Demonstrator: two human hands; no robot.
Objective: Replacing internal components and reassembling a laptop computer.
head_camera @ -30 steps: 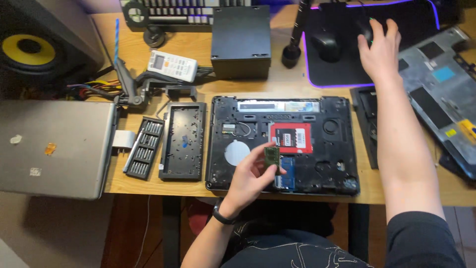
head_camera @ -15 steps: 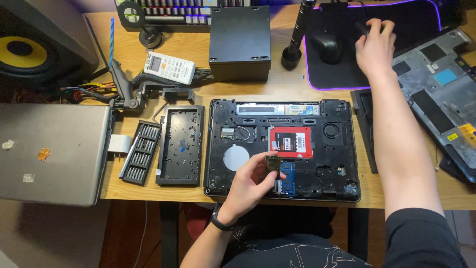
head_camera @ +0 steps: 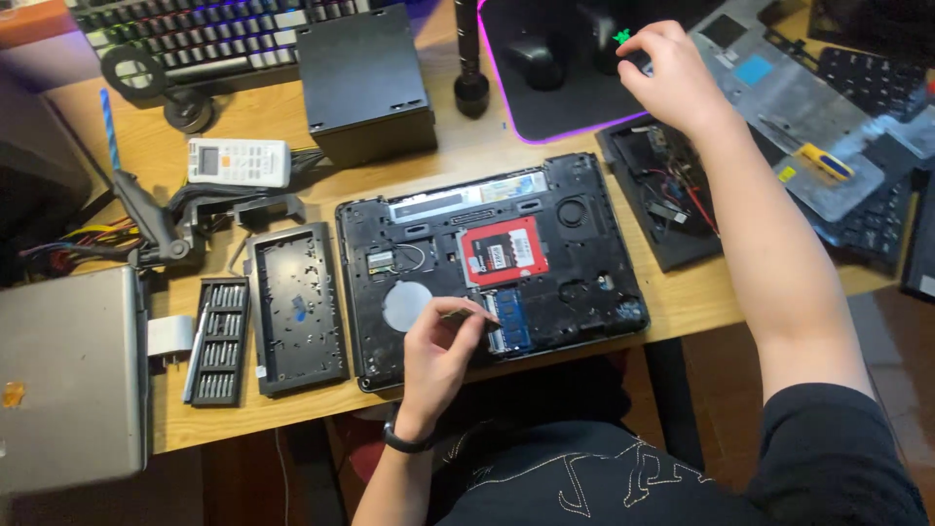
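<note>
A small flat memory module point(head_camera: 456, 316) is pinched between the thumb and fingertips of the left hand point(head_camera: 435, 358), edge-on to the camera, so little of it can be made out. The module is held just above the open underside of a black laptop point(head_camera: 584, 209), at about five o'clock from a round silver disc point(head_camera: 406, 304) and directly at nine o'clock from a blue memory stick point(head_camera: 510, 319) seated in its slot. A black band point(head_camera: 403, 441) is worn on the left wrist.

At one o'clock from the pinch, a red-labelled drive point(head_camera: 503, 251) is seated in the laptop's bay. At nine o'clock from the laptop, a removed black cover panel point(head_camera: 296, 306) is laid flat, and further out a case of screwdriver bits point(head_camera: 218, 341) is set beside a closed silver laptop point(head_camera: 68, 375).

The right hand point(head_camera: 672, 78) is stretched far out to one o'clock, its fingers curled downward over the edge of a dark mouse mat with a glowing rim point(head_camera: 545, 117); whether anything is gripped there cannot be told. At three o'clock from that hand, a dismantled laptop shell point(head_camera: 779, 107) is seen, with a yellow-handled screwdriver point(head_camera: 823, 161) lying on it. A white remote control point(head_camera: 239, 162) and a black box point(head_camera: 362, 83) are placed toward eleven o'clock.
</note>
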